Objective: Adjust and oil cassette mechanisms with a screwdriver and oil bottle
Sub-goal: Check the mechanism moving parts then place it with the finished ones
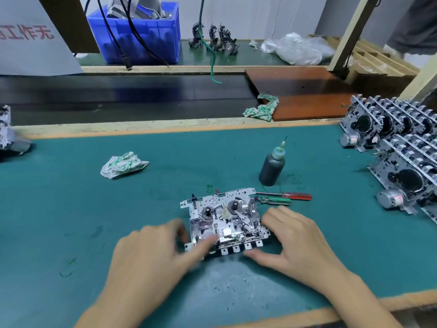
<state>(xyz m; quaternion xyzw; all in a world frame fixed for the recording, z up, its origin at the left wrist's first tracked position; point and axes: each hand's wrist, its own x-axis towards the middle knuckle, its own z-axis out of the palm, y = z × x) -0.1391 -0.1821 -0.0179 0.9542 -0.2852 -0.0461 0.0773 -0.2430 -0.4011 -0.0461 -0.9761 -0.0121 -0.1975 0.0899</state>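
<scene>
The cassette mechanism lies flat on the green desk, the left hand and right hand flanking it, fingers relaxed and touching its edges. Behind lie 2 screwdrivers and the upright oil bottle.

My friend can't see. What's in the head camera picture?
Two bare hands, the left hand and right hand, touch a metal cassette mechanism on a green mat. Behind it lie two screwdrivers beside an upright dark oil bottle.

Oil bottle blocks far-right reach
</scene>
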